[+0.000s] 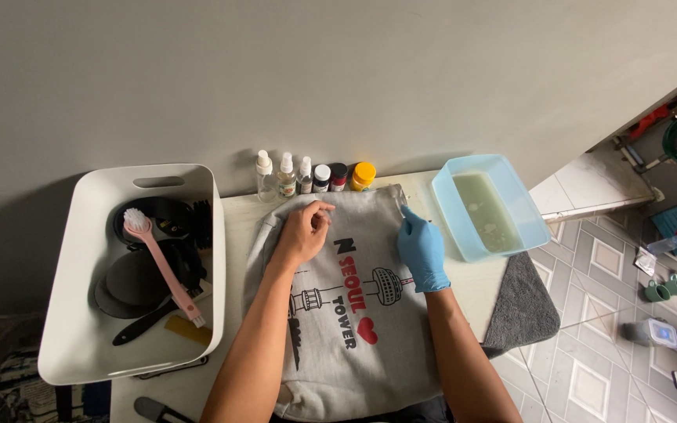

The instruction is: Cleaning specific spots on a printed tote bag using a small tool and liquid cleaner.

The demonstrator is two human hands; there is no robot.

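Note:
A grey sweatshirt (pixel 354 345) with a black and red printed design lies flat on the white table (pixel 476 286). My bare left hand (pixel 303 231) rests on its upper left part, fingers curled and pinching the fabric. My right hand (pixel 422 249), in a blue glove, presses on the upper right part of the garment, its fingers gripping the cloth near the top edge.
A white tub (pixel 72 329) at the left holds a pink brush (pixel 162 262) and dark utensils. Small spray bottles (pixel 285 175) and jars (pixel 363 175) line the wall. A blue basin (pixel 452 211) of cloudy liquid stands at the right, a grey cloth (pixel 523 305) below it.

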